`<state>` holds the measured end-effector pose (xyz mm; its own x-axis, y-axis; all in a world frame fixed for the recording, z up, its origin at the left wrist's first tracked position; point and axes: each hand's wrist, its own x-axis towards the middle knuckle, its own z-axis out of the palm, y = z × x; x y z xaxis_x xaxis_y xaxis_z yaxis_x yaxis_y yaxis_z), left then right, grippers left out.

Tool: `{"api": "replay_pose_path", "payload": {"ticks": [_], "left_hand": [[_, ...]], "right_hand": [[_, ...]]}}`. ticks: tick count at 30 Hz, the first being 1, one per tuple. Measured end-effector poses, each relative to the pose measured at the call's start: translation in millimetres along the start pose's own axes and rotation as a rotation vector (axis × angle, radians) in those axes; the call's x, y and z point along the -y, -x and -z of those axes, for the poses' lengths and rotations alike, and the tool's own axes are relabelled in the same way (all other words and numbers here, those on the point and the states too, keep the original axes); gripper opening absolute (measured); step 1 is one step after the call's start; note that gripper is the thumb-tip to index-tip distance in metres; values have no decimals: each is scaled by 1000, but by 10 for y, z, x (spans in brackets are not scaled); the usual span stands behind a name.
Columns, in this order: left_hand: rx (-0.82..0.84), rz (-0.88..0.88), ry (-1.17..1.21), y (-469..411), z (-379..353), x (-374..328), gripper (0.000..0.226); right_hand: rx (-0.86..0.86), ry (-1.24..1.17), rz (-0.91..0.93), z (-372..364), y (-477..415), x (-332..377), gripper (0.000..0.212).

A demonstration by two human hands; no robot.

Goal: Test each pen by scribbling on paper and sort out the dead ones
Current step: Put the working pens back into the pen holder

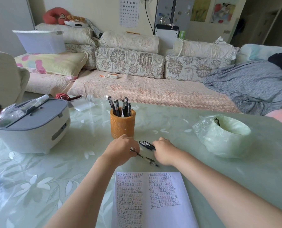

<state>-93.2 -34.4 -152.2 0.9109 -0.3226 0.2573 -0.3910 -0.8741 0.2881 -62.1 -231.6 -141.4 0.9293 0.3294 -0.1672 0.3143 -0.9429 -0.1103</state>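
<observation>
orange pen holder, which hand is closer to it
Left. The left hand sits just in front of the orange pen holder, pinching a pen; the right hand is farther right, gripping a bundle of pens.

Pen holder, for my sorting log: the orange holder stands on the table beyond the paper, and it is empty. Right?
Not empty. The head view shows the orange holder standing on the table beyond the paper, with several dark pens upright in it.
</observation>
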Motion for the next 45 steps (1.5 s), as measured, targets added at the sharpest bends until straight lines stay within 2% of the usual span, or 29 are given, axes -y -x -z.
{"api": "replay_pose_path", "payload": {"ticks": [4, 7, 8, 12, 16, 19, 22, 24, 26, 28, 30, 32, 34, 36, 40, 42, 45], "left_hand": [[29, 9, 34, -8, -45, 5, 18], [49, 62, 59, -5, -34, 52, 15], [45, 78, 64, 0, -21, 66, 14], [9, 187, 162, 7, 84, 57, 13], [-60, 290, 390, -21, 159, -55, 8], [-55, 260, 487, -63, 153, -215, 4], [-32, 214, 536, -87, 165, -306, 2], [-40, 228, 455, -86, 217, -284, 11], [-147, 284, 348, -89, 287, -226, 17], [-300, 304, 370, -108, 344, -186, 14], [-371, 217, 447, -133, 376, -231, 21], [-371, 113, 477, -163, 383, -314, 36], [-349, 77, 478, -178, 407, -382, 41], [-335, 86, 444, -190, 429, -402, 39], [-319, 104, 465, -161, 457, -399, 27], [-314, 151, 484, -164, 477, -372, 27], [-294, 204, 526, -175, 501, -308, 30]], "right_hand": [[31, -13, -9, 33, 41, 5, 29], [-12, -160, -54, 68, 42, -31, 26], [-33, -268, -96, 85, 13, -53, 26], [-111, -962, -257, 183, -94, -106, 40], [-68, -1313, -170, 247, -31, -16, 35], [16, -1468, -25, 253, -10, 112, 20], [-2, -1386, 57, 253, 8, 242, 14], [-56, -1278, 69, 244, 6, 283, 16], [-107, -1191, 73, 222, -4, 281, 15], [-126, -1123, 96, 203, -8, 275, 13], [-137, -1078, 148, 193, -6, 299, 15], [-143, -1054, 211, 199, 9, 353, 21], [-148, -1046, 272, 206, 25, 412, 15], [-164, -1040, 302, 175, 35, 457, 5], [-187, -993, 281, 54, -15, 462, 15], [-205, -1043, 241, 60, -31, 469, 19], [-238, -1106, 217, 68, -72, 468, 10]]}}
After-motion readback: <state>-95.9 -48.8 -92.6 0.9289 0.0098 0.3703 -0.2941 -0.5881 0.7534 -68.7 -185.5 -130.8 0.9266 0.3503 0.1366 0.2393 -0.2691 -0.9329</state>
